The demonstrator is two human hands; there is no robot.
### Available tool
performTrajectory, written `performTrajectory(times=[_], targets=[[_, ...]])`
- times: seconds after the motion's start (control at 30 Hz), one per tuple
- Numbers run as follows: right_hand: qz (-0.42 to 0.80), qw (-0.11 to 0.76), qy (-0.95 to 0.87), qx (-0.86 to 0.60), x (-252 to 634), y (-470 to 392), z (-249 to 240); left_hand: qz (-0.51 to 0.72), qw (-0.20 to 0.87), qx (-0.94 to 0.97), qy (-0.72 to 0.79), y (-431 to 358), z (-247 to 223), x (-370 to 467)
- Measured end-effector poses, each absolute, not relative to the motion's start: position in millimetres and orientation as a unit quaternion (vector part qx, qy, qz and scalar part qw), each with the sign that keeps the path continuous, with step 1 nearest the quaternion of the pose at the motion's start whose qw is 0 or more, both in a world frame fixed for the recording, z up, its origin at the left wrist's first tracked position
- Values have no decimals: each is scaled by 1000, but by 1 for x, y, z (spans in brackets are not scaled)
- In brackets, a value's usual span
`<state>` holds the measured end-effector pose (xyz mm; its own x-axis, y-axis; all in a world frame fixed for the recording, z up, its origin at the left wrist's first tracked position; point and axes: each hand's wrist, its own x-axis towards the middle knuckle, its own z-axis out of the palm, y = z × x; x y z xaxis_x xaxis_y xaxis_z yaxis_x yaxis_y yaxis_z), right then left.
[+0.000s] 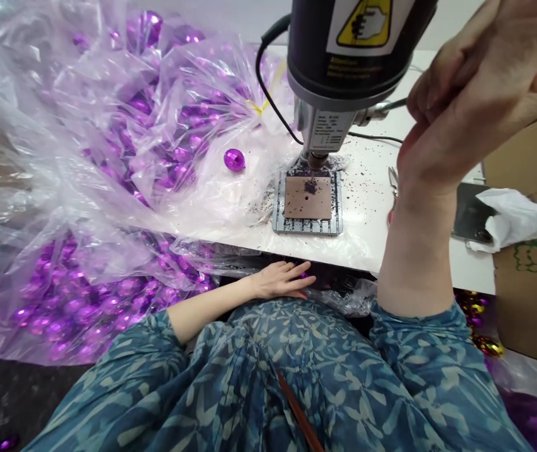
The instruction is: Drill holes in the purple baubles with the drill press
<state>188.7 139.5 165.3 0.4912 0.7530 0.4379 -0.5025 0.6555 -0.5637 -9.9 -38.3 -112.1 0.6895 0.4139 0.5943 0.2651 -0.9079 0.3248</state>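
A black drill press (338, 75) with a yellow warning label stands on the white table. Under its chuck lies a brown square block (318, 206) with a small hole and dark shavings, on a slotted metal base (303, 226). Raised at the upper right, my right hand (475, 94) has its fingers curled beside the drill's side lever; what is inside the fingers is hidden. My left hand (283, 280) lies below the table's front edge with its fingers spread, holding nothing. One shiny purple ball (234, 159) rests on the table left of the drill.
Large clear bags (61, 125) of purple balls fill the left side. Pliers (392, 182), a dark phone-like slab (470, 210) and a crumpled white tissue (517, 216) lie at right, by a cardboard box (532, 307). A black cable (263, 75) hangs beside the drill.
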Motion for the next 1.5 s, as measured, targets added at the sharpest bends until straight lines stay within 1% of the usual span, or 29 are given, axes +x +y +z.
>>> performTrajectory(times=[0.07, 0.1, 0.13, 0.2, 0.27, 0.33, 0.43, 0.5, 0.53, 0.57, 0.63, 0.7, 0.77, 0.83, 0.9, 1.0, 1.13, 1.33, 1.5], targets=[[283, 851, -417, -146, 191, 146, 158, 412, 112, 882, 201, -16, -104, -20], [234, 849, -453, -137, 193, 149, 155, 439, 98, 861, 238, 1, -97, -28], [198, 850, -470, -135, 194, 152, 152, 454, 84, 839, 289, 23, -89, -38], [165, 853, -472, -150, 195, 154, 150, 487, 45, 742, 458, 74, -68, -61], [166, 843, -476, -189, 194, 152, 152, 466, 52, 653, 595, 126, -46, -85], [168, 830, -483, -221, 193, 147, 155, 408, 82, 591, 692, 169, -31, -103], [164, 822, -488, -245, 191, 141, 159, 305, 146, 566, 752, 207, -25, -112], [165, 826, -486, -235, 189, 140, 160, 280, 163, 569, 756, 220, -31, -110], [169, 824, -488, -232, 189, 139, 160, 292, 167, 569, 750, 223, -34, -109], [170, 824, -490, -227, 188, 139, 160, 321, 180, 566, 738, 226, -37, -108], [168, 825, -494, -219, 188, 138, 160, 415, 237, 553, 682, 228, -41, -108], [165, 825, -495, -217, 187, 136, 160, 507, 311, 544, 592, 222, -38, -107], [162, 828, -493, -210, 187, 134, 160, 556, 356, 548, 513, 207, -30, -101], [160, 830, -492, -207, 186, 132, 160, 559, 380, 565, 473, 185, -23, -88], [158, 831, -490, -209, 185, 132, 160, 533, 409, 586, 452, 161, -22, -71], [146, 835, -485, -216, 181, 135, 159, 490, 450, 610, 431, 136, -34, -44], [99, 858, -470, -183, 178, 140, 158, 472, 429, 624, 452, 130, -58, -22], [144, 832, -486, -225, 183, 130, 158, 455, 379, 662, 459, 137, -71, -6], [138, 839, -474, -229, 181, 130, 158, 441, 337, 679, 481, 132, -78, -1]])
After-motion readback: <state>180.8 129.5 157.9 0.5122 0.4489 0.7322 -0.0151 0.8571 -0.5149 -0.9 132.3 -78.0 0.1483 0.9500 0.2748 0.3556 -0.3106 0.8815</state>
